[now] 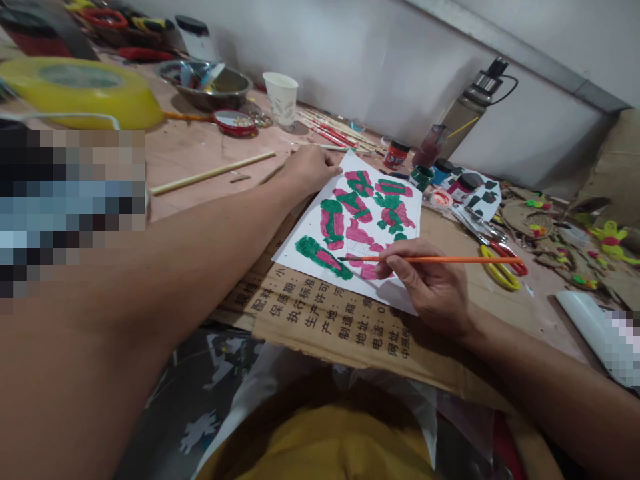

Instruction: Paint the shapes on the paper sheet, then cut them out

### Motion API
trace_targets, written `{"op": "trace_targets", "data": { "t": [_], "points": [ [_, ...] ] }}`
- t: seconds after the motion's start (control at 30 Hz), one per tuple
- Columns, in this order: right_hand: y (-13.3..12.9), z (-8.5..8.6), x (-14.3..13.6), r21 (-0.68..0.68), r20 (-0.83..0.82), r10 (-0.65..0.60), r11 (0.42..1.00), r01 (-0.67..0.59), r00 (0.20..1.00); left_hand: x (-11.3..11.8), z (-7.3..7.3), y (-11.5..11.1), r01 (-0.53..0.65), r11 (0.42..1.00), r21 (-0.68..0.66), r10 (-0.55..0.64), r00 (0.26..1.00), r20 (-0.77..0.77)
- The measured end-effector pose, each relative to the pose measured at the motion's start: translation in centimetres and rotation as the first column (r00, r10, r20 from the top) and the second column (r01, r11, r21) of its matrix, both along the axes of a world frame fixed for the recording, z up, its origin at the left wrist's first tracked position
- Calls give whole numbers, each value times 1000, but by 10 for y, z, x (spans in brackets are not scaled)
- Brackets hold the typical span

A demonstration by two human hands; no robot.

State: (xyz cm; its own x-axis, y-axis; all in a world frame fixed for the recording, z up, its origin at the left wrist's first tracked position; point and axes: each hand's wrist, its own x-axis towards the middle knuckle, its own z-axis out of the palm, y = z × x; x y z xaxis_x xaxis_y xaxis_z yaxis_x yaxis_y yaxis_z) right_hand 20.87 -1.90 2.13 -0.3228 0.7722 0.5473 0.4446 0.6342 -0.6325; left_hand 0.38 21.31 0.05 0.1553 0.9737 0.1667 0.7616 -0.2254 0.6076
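A white sheet of paper (310,230) with green and pink painted shapes lies on a flattened cardboard piece (310,327) printed with Chinese characters. My left hand (313,167) grips the sheet at its upper left edge, thumb on the paper and the other fingers curled, partly hidden. In my right hand (433,287) is a thin paintbrush (470,260) with an orange handle, pinched near its front. The dark brush tip meets the green and pink shape at the sheet's lower left. Pencil lines show in an unpainted part near the brush.
Behind the sheet stand an open green paint jar (423,177), a red paint jar (397,155) and a tilted bottle (470,107). Scissors (500,263) lie at right. Left are a paper cup (281,100), metal bowl (207,93), yellow tape roll (137,100) and wooden stick (215,173).
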Motion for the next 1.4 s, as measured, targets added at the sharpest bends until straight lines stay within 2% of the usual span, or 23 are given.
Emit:
{"op": "trace_targets", "data": {
  "t": [0.23,0.4,0.63,0.87,1.13,1.23,1.4],
  "points": [
    [6,0,-6,-55,-108,-29,998,23,994,-1,-9,9,1,1000,23,-3,998,70],
    [9,0,-10,-91,-121,-30,996,19,992,-1,-12,12,-2,1000,-7,3,991,136],
    [8,1,-9,-136,-104,-39,990,24,994,-1,-9,9,-5,1000,-28,8,995,104],
    [10,5,-13,-75,-101,-45,996,37,994,-1,-4,5,15,1000,-9,-14,997,78],
    [15,4,-15,-109,-95,-18,994,7,995,-2,-1,0,21,1000,-14,-19,996,83],
    [11,8,-10,-122,-87,-80,990,70,993,-2,-2,1,11,1000,-14,-10,998,68],
    [5,9,1,-41,-112,-177,984,173,978,-4,-11,9,44,999,13,-45,994,102]
  ]
}}
